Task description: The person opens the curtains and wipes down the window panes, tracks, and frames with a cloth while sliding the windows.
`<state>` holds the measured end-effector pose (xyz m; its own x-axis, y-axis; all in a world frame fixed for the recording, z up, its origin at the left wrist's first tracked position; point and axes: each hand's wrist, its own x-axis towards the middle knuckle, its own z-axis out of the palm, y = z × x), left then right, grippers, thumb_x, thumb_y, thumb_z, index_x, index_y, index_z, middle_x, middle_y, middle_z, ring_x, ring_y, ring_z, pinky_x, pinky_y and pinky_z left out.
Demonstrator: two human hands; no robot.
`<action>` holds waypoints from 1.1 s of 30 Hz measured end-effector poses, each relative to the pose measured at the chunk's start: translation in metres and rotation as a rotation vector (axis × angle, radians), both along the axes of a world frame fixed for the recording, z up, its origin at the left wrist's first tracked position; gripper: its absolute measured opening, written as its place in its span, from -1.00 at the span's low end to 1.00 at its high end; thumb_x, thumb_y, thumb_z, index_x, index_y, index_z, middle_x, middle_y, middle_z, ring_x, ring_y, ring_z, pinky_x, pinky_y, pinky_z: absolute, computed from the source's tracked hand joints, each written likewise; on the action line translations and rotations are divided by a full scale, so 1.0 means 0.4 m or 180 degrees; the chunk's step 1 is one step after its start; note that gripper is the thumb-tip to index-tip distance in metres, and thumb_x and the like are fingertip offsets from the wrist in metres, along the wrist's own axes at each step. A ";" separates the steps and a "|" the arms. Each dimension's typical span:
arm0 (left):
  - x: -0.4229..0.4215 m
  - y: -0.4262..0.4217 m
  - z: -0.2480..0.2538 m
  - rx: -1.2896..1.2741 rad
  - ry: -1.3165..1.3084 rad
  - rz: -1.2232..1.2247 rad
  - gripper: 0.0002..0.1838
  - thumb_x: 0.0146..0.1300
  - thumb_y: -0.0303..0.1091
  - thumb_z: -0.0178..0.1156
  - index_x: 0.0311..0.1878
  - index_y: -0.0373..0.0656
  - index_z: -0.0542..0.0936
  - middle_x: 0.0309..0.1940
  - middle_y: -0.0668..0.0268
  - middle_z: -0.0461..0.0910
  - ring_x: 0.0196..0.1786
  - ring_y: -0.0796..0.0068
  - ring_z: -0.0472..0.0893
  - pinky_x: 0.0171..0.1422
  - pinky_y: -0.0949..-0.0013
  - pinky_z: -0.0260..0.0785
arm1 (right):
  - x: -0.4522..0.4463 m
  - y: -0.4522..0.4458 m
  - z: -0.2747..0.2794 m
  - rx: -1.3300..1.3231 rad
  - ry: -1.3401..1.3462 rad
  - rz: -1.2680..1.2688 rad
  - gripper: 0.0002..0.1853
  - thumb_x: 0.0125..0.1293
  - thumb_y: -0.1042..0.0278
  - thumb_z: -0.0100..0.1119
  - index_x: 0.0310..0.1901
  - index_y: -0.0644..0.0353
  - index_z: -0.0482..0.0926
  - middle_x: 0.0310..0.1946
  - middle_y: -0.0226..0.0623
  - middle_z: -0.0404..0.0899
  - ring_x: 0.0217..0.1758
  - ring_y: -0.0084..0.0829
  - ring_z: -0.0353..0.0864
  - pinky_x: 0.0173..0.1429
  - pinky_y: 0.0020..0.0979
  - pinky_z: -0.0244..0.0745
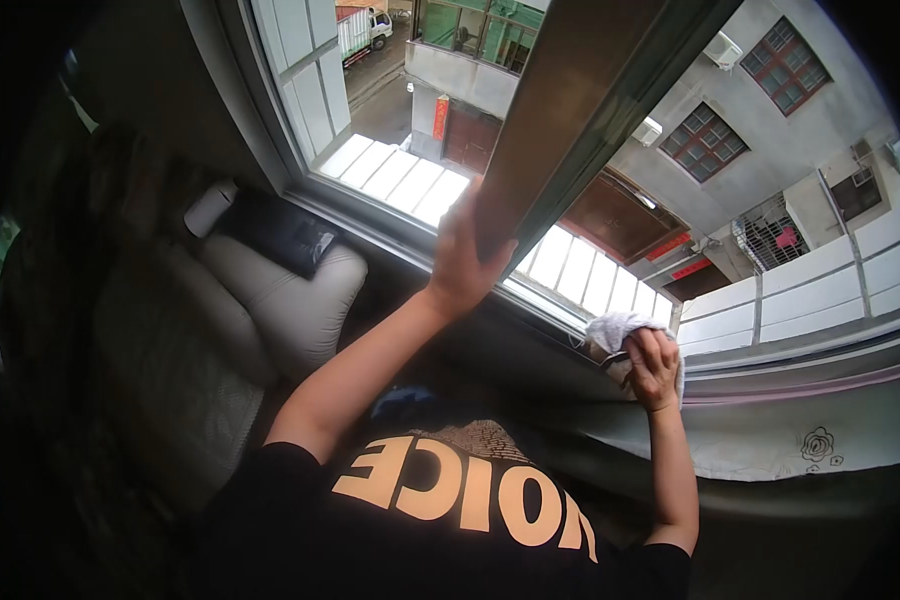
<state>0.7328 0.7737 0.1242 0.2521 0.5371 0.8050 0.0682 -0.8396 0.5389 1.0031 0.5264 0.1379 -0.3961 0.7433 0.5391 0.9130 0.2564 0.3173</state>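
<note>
At 3 o'clock, the right hand [653, 368] curls round a cloth [618, 326], likely soft, best held by its folds; the spread left hand [460, 260] touches the window frame [560, 120].

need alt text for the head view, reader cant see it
At a window, a person's right hand holds a white cloth at the bottom frame while the left hand is against the upright sash. Outside are a grey building and a truck; indoors, left, is a grey padded seat.
</note>
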 end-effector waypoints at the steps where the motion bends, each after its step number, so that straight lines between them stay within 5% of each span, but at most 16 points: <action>1: -0.011 -0.008 0.010 -0.0161 0.0055 -0.0118 -0.10 0.16 -0.48 0.32 0.47 -0.37 0.01 0.34 -0.10 0.24 0.34 0.00 0.35 0.42 0.09 0.18 | -0.002 0.008 0.069 0.0228 -0.0048 -0.0015 -0.67 0.04 0.48 0.25 -0.09 0.21 0.66 0.07 -0.15 0.55 0.15 -0.14 0.48 0.04 -0.18 0.40; 6: -0.104 -0.026 0.013 -0.0411 0.0678 -0.0201 -0.18 0.11 -0.50 0.32 0.45 -0.24 0.17 0.34 0.03 0.34 0.37 0.02 0.34 0.44 0.12 0.14 | -0.045 0.094 0.421 0.1925 -0.0478 -0.0544 -0.85 0.32 0.53 0.12 -0.20 0.35 0.68 0.03 0.10 0.60 0.13 0.09 0.56 0.20 -0.06 0.43; 8: -0.153 -0.040 -0.016 -0.0569 0.0879 -0.0188 -0.22 0.11 -0.49 0.31 0.42 -0.25 0.21 0.35 0.04 0.33 0.37 0.04 0.34 0.45 0.13 0.12 | 0.009 0.101 0.556 0.2416 -0.0842 -0.0964 -0.85 0.31 0.48 0.15 -0.21 0.27 0.70 0.02 -0.02 0.64 0.07 0.07 0.60 0.18 -0.06 0.44; 12: -0.263 -0.071 -0.073 -0.1116 0.1251 -0.0156 -0.42 0.13 -0.47 0.28 0.26 -0.16 0.42 0.31 0.06 0.38 0.35 0.03 0.36 0.42 0.12 0.16 | -0.146 0.277 0.768 0.2059 0.0322 0.0622 -0.65 0.37 0.26 0.20 0.08 0.29 0.55 0.11 0.16 0.42 0.08 -0.09 0.52 0.13 -0.08 0.55; 16: -0.401 -0.102 -0.145 -0.1684 0.1414 0.0038 -0.62 0.14 -0.46 0.26 0.08 -0.12 0.57 0.25 0.06 0.42 0.32 0.04 0.40 0.39 0.11 0.22 | -0.214 0.331 0.661 0.2198 -0.0672 -0.1415 -0.78 0.31 0.38 0.16 -0.09 0.20 0.71 -0.01 -0.14 0.66 0.11 -0.13 0.61 0.19 -0.14 0.44; 18: -0.467 -0.112 -0.175 -0.1831 0.1343 0.0106 -0.65 0.15 -0.47 0.26 0.05 -0.13 0.58 0.24 0.06 0.43 0.30 0.04 0.41 0.38 0.13 0.24 | -0.271 0.386 0.549 0.2386 -0.0640 -0.0733 -0.77 0.28 0.43 0.13 -0.09 0.18 0.71 0.02 -0.11 0.63 0.19 -0.03 0.53 0.22 -0.08 0.39; 21: -0.555 -0.122 -0.209 -0.1962 0.1347 0.0264 -0.68 0.15 -0.49 0.25 0.01 -0.14 0.60 0.22 0.04 0.44 0.28 0.02 0.44 0.37 0.15 0.27 | -0.346 0.393 0.308 0.1911 0.0299 -0.0922 -0.71 0.18 0.51 0.14 -0.08 0.15 0.71 0.09 -0.10 0.58 0.29 0.12 0.35 0.32 0.01 0.23; 23: -0.592 -0.124 -0.199 -0.1963 0.1436 0.0425 -0.70 0.13 -0.50 0.26 -0.03 -0.16 0.61 0.21 0.03 0.45 0.25 -0.01 0.47 0.35 0.15 0.29 | -0.361 0.394 0.144 0.1662 0.0760 -0.0932 -0.71 0.09 0.54 0.14 -0.12 0.19 0.67 0.15 -0.10 0.51 0.23 0.12 0.38 0.32 0.02 0.21; 24: -0.605 -0.124 -0.209 -0.1982 0.1416 0.0440 -0.70 0.12 -0.50 0.26 -0.03 -0.17 0.61 0.20 0.03 0.46 0.25 -0.01 0.47 0.34 0.14 0.29 | -0.346 0.384 0.020 0.1214 0.1032 -0.0973 -0.58 -0.02 0.41 0.18 -0.02 0.14 0.61 0.29 -0.03 0.34 0.37 0.13 0.25 0.32 0.12 0.20; 27: -0.622 -0.125 -0.227 -0.2021 0.1518 0.0367 -0.70 0.12 -0.51 0.26 -0.03 -0.18 0.60 0.21 0.01 0.45 0.26 -0.01 0.46 0.35 0.13 0.28 | -0.376 0.365 -0.268 0.1346 0.0889 -0.1096 -0.62 0.00 0.34 0.23 -0.06 0.11 0.64 0.31 -0.14 0.34 0.32 -0.04 0.31 0.30 0.09 0.15; 29: -0.609 -0.128 -0.220 -0.1967 0.1594 0.0135 -0.70 0.13 -0.51 0.26 -0.03 -0.18 0.60 0.22 0.01 0.43 0.28 -0.01 0.44 0.36 0.12 0.26 | -0.384 0.309 -0.328 0.0653 0.0730 -0.1060 -0.64 0.01 0.33 0.20 -0.08 0.11 0.64 0.30 -0.19 0.35 0.30 -0.13 0.33 0.28 -0.01 0.20; 33: -0.582 -0.132 -0.191 -0.1656 0.1671 -0.0116 -0.71 0.14 -0.52 0.25 -0.03 -0.17 0.59 0.27 0.00 0.37 0.32 -0.02 0.39 0.39 0.11 0.22 | -0.354 0.247 -0.297 0.0569 0.0505 -0.1114 -0.64 0.01 0.34 0.17 -0.09 0.10 0.64 0.27 -0.25 0.36 0.30 -0.23 0.34 0.27 -0.13 0.24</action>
